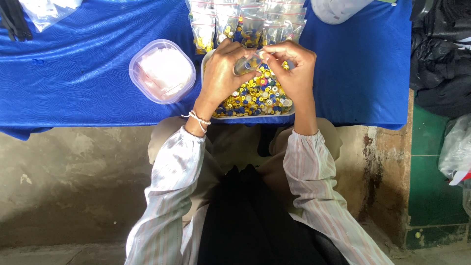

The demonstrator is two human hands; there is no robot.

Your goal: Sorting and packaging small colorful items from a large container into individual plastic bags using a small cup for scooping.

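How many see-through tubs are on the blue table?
2. A round lidded tub sits left of the hands; a tray-like tub full of coloured buttons lies under them. More may be hidden outside the view.

Tray of buttons [230, 114] sits on table [73, 73] before the person, lidded tub [162, 71] just left of it, row of filled bags [245, 22] behind it, both hands above tray.

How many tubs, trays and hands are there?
Round clear plastic tub with pink contents: 1
White tray of yellow and blue buttons: 1
Hands, left hand and right hand, together holding a small clear plastic bag: 2
Total: 4
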